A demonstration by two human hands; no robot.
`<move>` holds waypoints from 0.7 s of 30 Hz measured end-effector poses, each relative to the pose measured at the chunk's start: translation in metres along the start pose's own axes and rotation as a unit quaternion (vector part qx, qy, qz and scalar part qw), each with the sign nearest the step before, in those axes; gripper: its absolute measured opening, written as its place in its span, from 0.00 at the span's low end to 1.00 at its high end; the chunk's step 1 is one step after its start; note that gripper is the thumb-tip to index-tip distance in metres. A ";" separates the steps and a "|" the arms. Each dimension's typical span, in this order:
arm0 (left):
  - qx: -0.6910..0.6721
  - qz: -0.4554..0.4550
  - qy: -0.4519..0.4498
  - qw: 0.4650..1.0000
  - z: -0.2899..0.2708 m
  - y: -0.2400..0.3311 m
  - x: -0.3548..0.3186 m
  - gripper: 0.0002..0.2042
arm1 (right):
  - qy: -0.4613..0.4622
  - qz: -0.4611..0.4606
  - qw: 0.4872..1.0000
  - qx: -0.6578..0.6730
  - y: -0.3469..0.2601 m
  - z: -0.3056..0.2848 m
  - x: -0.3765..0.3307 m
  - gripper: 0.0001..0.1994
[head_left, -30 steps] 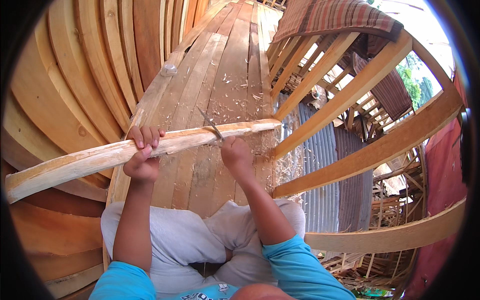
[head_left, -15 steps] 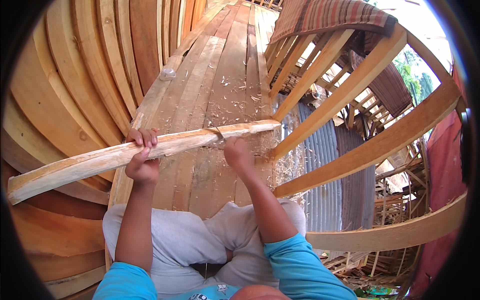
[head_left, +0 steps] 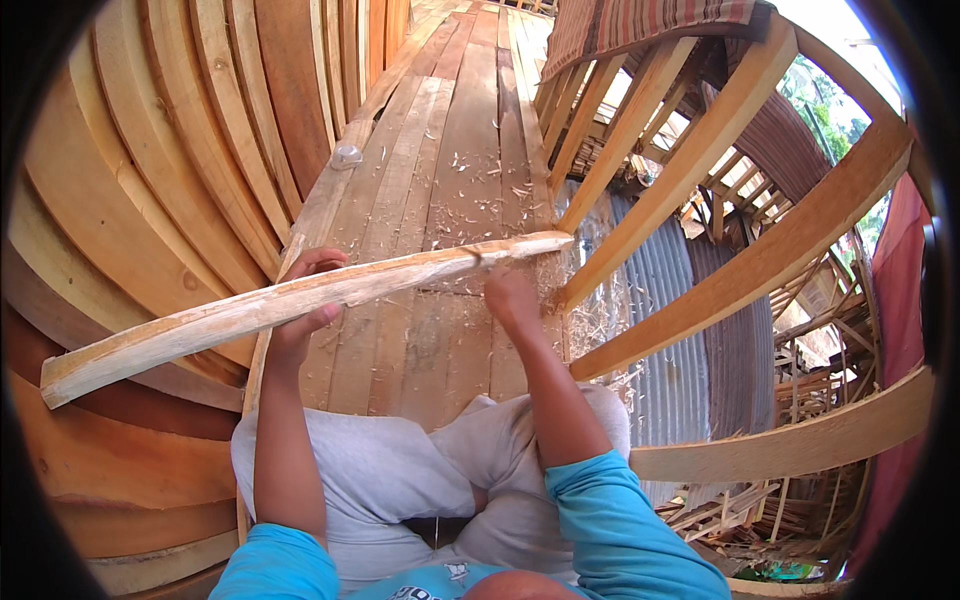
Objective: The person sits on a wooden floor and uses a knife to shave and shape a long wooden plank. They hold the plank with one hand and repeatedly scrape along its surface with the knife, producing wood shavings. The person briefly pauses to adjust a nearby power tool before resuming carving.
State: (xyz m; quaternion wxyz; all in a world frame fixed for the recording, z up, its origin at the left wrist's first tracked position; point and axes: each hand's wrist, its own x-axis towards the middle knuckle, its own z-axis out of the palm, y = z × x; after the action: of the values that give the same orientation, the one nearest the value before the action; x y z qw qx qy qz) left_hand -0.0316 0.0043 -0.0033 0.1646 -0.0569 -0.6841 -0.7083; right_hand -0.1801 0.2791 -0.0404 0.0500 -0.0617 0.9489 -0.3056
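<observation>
A long, pale, roughly shaped wooden beam [head_left: 215, 311] lies slantwise across in front of me. Its left end is raised near the wall planks and its far right end meets the slatted side. My left hand [head_left: 303, 300] cradles the beam near its middle, thumb on the near side and fingers behind it. Closed in a fist, my right hand [head_left: 512, 297] is just on the near side of the beam, toward its right end. From that fist a small dark knife blade [head_left: 478, 257] reaches over the wood; its handle is hidden in my fingers.
Wood shavings [head_left: 465, 185] are scattered over the plank floor [head_left: 400, 350]. Curved wooden planks [head_left: 130, 215] rise at the left. To the right stand spaced wooden ribs [head_left: 690, 170], with corrugated metal sheets [head_left: 660, 320] below. A striped cloth [head_left: 650, 25] hangs over the ribs' top.
My left hand's fingers have loosened from over the top of the beam to around its sides. My right hand and the blade have shifted right along the wood.
</observation>
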 end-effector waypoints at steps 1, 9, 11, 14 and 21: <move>-0.033 0.027 0.013 0.999 0.004 -0.002 0.001 0.32 | 0.001 0.008 1.000 0.014 -0.019 0.005 -0.007 0.30; -0.282 0.173 0.040 0.943 0.028 -0.026 0.017 0.17 | 0.047 0.120 0.991 0.028 0.055 -0.007 0.041 0.30; -0.277 0.172 0.031 0.945 0.023 -0.030 0.017 0.17 | 0.044 0.118 0.990 0.066 0.050 0.004 0.034 0.31; -0.277 0.166 0.044 0.945 0.027 -0.025 0.015 0.17 | 0.052 0.060 0.996 0.049 0.004 0.023 0.014 0.28; -0.273 0.170 0.032 0.946 0.025 -0.024 0.013 0.17 | 0.061 0.032 0.998 0.008 0.004 0.017 0.015 0.28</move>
State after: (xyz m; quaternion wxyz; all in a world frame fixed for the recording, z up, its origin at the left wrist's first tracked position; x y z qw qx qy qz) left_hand -0.0549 0.0272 -0.0206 0.2821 -0.1924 -0.4393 -0.8309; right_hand -0.1926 0.2703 -0.0567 0.0027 -0.0121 0.9491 -0.3147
